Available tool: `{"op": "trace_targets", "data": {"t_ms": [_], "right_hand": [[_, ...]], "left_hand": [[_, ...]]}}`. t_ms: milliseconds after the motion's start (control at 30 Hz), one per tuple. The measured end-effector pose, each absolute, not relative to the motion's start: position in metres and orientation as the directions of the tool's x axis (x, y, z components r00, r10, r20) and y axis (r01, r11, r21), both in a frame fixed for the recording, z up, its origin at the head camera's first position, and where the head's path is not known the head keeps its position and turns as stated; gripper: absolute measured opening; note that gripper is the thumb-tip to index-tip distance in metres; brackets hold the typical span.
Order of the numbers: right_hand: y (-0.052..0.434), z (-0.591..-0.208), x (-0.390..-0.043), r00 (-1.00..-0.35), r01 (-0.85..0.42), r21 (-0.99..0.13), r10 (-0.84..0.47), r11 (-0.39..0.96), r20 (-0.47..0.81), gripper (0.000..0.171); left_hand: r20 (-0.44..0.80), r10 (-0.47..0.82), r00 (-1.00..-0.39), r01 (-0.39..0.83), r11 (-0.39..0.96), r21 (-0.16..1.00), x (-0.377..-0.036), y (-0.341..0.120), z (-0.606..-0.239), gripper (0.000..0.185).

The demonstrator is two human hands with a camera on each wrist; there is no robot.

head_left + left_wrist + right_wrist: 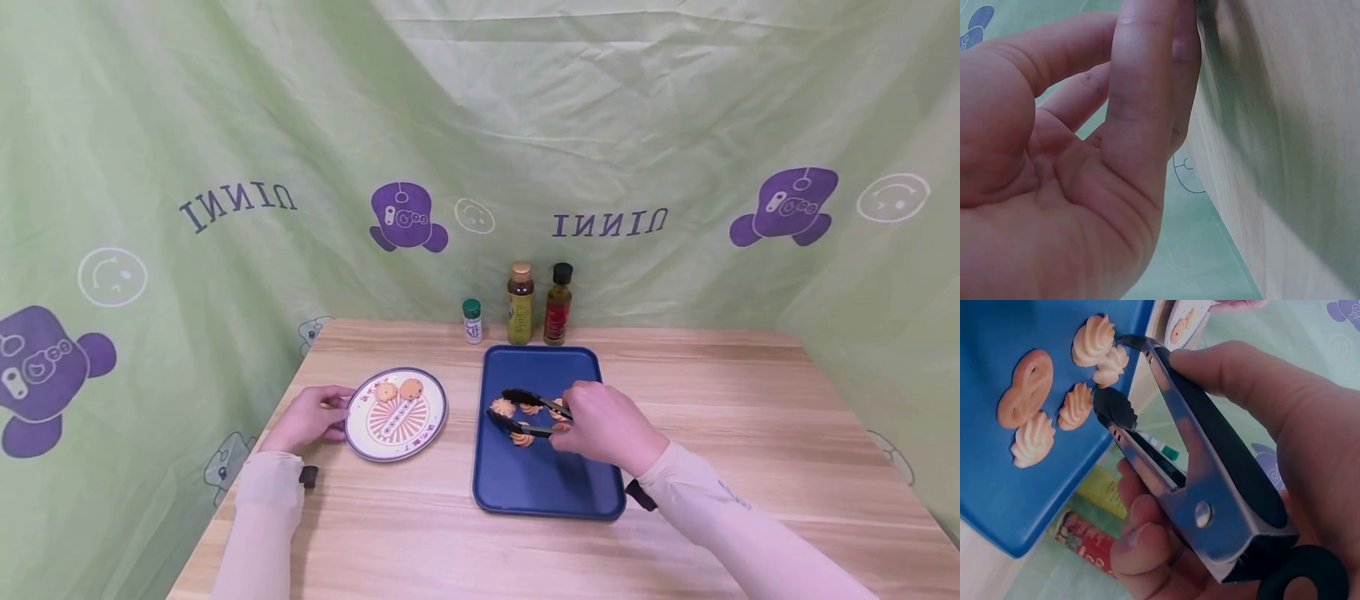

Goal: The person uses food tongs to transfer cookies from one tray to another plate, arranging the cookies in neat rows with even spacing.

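Note:
My right hand (607,425) grips black-and-silver tongs (1172,450) over the blue tray (532,487). The tongs' tips are apart, with a swirled cookie (1110,366) between them. Several more swirled cookies (1093,341) and a pretzel-shaped cookie (1025,387) lie on the tray. To the left stands a round plate (397,446) with a red ray pattern, carrying two cookies (412,389) near its far side. My left hand (307,417) holds the plate's left rim. In the left wrist view the fingers (1141,81) show, but the plate is out of sight.
Behind the tray stand a green-capped shaker (472,322), a yellow-labelled bottle (520,308) and a red-labelled bottle (557,308). A green printed curtain (480,108) hangs behind the wooden table (720,417).

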State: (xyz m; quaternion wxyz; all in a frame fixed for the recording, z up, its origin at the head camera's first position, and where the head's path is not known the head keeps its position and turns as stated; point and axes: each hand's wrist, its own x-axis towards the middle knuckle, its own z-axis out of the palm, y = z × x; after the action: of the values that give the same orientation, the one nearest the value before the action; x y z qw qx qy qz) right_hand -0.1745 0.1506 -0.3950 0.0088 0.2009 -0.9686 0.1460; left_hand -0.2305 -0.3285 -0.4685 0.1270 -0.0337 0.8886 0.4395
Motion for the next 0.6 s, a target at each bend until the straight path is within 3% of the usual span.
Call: {"op": "trace_targets", "data": {"t_ms": [233, 600], "right_hand": [[0.152, -0.398, -0.178, -0.924, -0.377, -0.294, -0.378, 0.878, 0.058, 0.030], [0.140, -0.390, -0.182, -0.935, -0.342, -0.367, -0.354, 0.865, 0.038, 0.028]], "left_hand": [[-0.258, 0.048, -0.965, -0.179, 0.597, 0.782, -0.230, -0.328, -0.469, 0.051], [-0.257, 0.050, -0.965, -0.174, 0.613, 0.771, -0.229, -0.329, -0.467, 0.050]]}}
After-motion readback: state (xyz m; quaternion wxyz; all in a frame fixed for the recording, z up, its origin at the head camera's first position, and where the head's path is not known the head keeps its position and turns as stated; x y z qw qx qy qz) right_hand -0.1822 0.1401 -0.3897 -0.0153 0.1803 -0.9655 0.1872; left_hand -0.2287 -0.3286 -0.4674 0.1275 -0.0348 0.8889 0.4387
